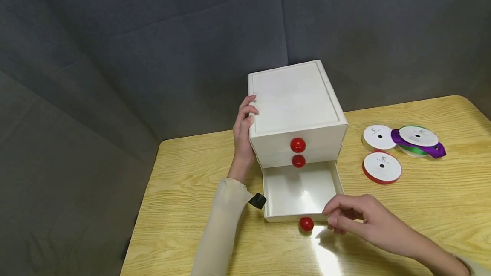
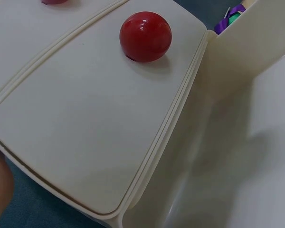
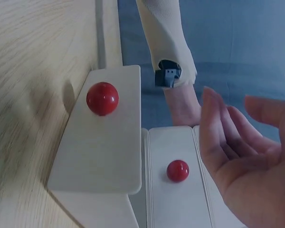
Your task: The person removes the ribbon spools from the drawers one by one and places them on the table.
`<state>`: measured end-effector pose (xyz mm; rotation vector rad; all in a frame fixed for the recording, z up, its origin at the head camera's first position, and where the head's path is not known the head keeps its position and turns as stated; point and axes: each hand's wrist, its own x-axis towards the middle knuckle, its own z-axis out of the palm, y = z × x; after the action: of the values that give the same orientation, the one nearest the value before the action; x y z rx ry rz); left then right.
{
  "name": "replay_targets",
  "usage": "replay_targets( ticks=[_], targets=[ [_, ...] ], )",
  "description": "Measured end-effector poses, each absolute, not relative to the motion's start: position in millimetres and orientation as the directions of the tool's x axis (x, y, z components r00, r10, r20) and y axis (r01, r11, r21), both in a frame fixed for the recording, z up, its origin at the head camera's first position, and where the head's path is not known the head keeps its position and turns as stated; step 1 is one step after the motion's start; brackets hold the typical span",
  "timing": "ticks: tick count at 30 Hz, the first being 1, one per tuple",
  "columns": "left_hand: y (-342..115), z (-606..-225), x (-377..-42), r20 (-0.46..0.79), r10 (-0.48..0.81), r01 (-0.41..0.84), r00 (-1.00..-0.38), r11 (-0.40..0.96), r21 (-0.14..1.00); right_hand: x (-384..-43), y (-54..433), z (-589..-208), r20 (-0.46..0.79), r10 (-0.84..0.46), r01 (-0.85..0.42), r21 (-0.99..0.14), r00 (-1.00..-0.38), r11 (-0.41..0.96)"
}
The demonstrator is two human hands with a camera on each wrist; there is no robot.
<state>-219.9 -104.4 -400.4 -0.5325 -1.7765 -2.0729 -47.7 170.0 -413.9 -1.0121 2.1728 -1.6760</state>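
A small white drawer unit (image 1: 295,99) has red ball knobs on its fronts. Its bottom drawer (image 1: 299,188) is pulled out, and only bare white floor shows inside. The two drawers above it are closed. My left hand (image 1: 244,133) holds the unit at its left side, with fingertips curled over the top edge. By the right front corner of the pulled-out drawer is my right hand (image 1: 358,218). Its fingers are loosely bent, the thumb apart from them, with nothing between. The right wrist view shows the drawer's red knob (image 3: 102,99) away from those fingers.
To the right of the unit lie several ribbon spools, among them a red one (image 1: 382,167), a pale one (image 1: 379,137) and a green one (image 1: 414,150) with purple ribbon (image 1: 435,151) across it. A dark curtain (image 1: 172,54) hangs behind the wooden table (image 1: 184,195).
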Motion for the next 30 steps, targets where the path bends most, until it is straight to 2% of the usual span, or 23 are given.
replay_targets(
  ticks=[6,10,24,30],
  targets=[
    [-107,-401,-220,0.500,-0.029,0.498,-0.866,-0.149,0.854,-48,156,-416,0.244,-0.737,-0.471,-0.875,-0.630,0.113],
    [-107,-401,-220,0.511,-0.025,0.509,-0.859,-0.156,0.847,-49,151,-418,0.203,-0.774,-0.454,-0.883,-0.600,0.121],
    [-103,-401,-225,0.511,-0.026,0.509,-0.859,-0.149,0.848,-51,145,-434,0.174,-0.793,-0.527,-0.824,-0.584,0.208],
    [-105,-401,-223,0.510,-0.027,0.508,-0.860,-0.154,0.848,-52,140,-442,0.136,-0.798,-0.503,-0.833,-0.587,0.228]
  ],
)
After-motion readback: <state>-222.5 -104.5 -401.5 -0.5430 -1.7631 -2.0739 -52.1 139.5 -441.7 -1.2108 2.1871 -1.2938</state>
